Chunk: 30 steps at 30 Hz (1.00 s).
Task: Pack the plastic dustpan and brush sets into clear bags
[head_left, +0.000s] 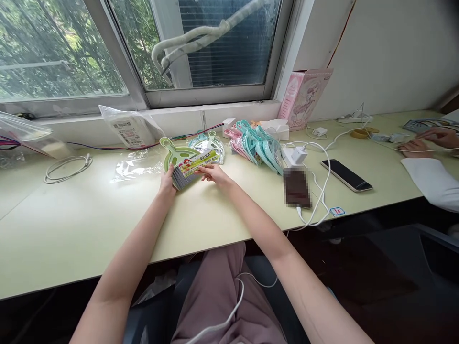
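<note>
"Over the bench (89, 224), in front of the window (222, 48), what do I have?"

"A green dustpan (176, 154) with grey bristles (182, 178) and a printed label (201, 163) across it. It sits tilted between my two hands."

"And the grip on each side?"

"My left grip (168, 183) is closed around the edge near the bristles. My right grip (212, 173) has its fingertips touching the lower edge of the label; whether they pinch it, I cannot tell."

"What lies closest?"

"Just behind, towards the sill, another green dustpan in clear wrap (212, 141), with a blue one partly showing beside it. Crumpled clear plastic (138, 167) lies to my left, and right of my hands is a pile of teal dustpans (263, 145) with pink ones (237, 142) at its left side."

"Further out?"

"A coiled white cable (68, 169) well off to my left. On my right, a white charger (297, 154), then a dark thing (297, 187), blurred out, with a white cable plugged in at its near end, and a black phone (347, 175) lying flat. The pink box (304, 98) stands by the wall."

"Anyone near?"

"Another person's hands (430, 142) are at the far right, above a white sleeve (432, 181)."
</note>
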### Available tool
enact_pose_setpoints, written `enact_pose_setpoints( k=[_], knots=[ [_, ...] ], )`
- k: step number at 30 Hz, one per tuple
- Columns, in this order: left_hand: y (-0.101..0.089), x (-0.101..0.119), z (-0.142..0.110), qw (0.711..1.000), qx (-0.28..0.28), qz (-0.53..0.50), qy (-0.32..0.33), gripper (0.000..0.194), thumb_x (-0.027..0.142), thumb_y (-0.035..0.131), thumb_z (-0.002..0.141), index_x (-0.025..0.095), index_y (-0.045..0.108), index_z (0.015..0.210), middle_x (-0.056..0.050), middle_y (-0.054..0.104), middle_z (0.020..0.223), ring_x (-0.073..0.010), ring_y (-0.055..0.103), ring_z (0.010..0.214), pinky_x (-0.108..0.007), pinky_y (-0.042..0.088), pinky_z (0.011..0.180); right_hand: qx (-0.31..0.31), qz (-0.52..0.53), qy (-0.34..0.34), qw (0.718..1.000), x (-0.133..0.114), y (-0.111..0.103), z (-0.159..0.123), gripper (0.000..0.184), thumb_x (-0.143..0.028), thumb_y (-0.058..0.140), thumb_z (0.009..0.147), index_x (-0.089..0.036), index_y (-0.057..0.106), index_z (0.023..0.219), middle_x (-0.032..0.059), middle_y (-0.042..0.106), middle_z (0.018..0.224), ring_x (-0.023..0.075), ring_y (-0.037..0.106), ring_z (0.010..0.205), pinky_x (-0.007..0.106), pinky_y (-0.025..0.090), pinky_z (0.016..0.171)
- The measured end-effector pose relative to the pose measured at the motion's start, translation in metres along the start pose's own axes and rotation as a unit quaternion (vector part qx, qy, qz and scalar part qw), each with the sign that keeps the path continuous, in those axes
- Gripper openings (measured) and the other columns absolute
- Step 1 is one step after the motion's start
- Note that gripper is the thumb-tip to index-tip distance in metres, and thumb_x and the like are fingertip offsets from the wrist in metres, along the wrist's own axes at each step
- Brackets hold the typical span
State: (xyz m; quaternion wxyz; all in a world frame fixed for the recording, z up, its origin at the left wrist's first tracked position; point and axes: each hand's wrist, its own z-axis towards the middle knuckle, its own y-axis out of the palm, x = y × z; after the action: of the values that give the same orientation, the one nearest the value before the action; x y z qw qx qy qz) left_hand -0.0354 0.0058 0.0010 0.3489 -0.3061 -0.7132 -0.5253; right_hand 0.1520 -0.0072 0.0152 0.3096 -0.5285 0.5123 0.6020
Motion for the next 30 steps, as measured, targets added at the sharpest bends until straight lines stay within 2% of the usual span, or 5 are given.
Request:
enact_pose_setpoints(
  k=[5, 9, 19, 23, 30],
  knots=[
    [0.007, -0.003, -0.005, 1.000, -0.002, 0.003, 0.007, 0.026, 0.030, 0.063, 0.090, 0.017, 0.064, 0.113, -0.008, 0.075, 0.095, -0.0223, 0.074, 0.085, -0.032, 0.063, 0.070, -0.062, -0.042, 0.010, 0.997, 0.007, 0.006, 0.005, 0.013, -0.026, 0.073, 0.086, -0.014, 0.069, 0.084, 0.0052, 0.078, 0.084, 0.0041, 0.058, 0.044, 0.015, 0.034, 0.036],
    [0.009, -0.004, -0.004, 0.999, -0.012, -0.006, 0.033, 0.038, 0.036, 0.071, 0.085, 0.023, 0.061, 0.119, -0.006, 0.074, 0.097, -0.0226, 0.074, 0.088, -0.033, 0.063, 0.068, -0.064, -0.071, 0.016, 0.995, 0.010, 0.007, 0.008, 0.017, -0.029, 0.074, 0.085, -0.012, 0.070, 0.085, 0.0036, 0.077, 0.076, 0.0033, 0.055, 0.038, 0.014, 0.029, 0.032],
    [0.010, -0.025, 0.005, 0.991, -0.095, 0.017, 0.095, 0.052, 0.055, 0.078, 0.073, 0.026, 0.061, 0.113, -0.005, 0.074, 0.101, -0.0265, 0.070, 0.104, -0.038, 0.061, 0.084, 0.010, -0.104, 0.034, 0.994, 0.008, 0.005, 0.003, 0.014, -0.017, 0.066, 0.091, -0.010, 0.067, 0.079, 0.0010, 0.071, 0.061, 0.0030, 0.048, 0.032, 0.015, 0.026, 0.029],
    [0.008, -0.027, 0.006, 0.984, -0.145, 0.016, 0.104, 0.059, 0.064, 0.077, 0.069, 0.026, 0.061, 0.112, -0.006, 0.073, 0.110, -0.0290, 0.068, 0.112, -0.042, 0.060, 0.090, 0.074, -0.121, 0.035, 0.989, 0.004, 0.002, 0.001, 0.021, -0.013, 0.060, 0.094, -0.011, 0.063, 0.074, -0.0014, 0.065, 0.054, 0.0028, 0.045, 0.030, 0.016, 0.023, 0.029],
    [0.007, -0.029, 0.002, 0.980, -0.151, 0.044, 0.123, 0.056, 0.041, 0.088, 0.066, 0.024, 0.056, 0.110, -0.004, 0.073, 0.105, -0.0250, 0.067, 0.112, -0.043, 0.055, 0.098, 0.096, -0.153, 0.045, 0.982, 0.002, 0.005, -0.005, 0.018, -0.016, 0.060, 0.094, -0.012, 0.063, 0.076, -0.0029, 0.063, 0.053, 0.0026, 0.040, 0.031, 0.016, 0.024, 0.031]
  ],
)
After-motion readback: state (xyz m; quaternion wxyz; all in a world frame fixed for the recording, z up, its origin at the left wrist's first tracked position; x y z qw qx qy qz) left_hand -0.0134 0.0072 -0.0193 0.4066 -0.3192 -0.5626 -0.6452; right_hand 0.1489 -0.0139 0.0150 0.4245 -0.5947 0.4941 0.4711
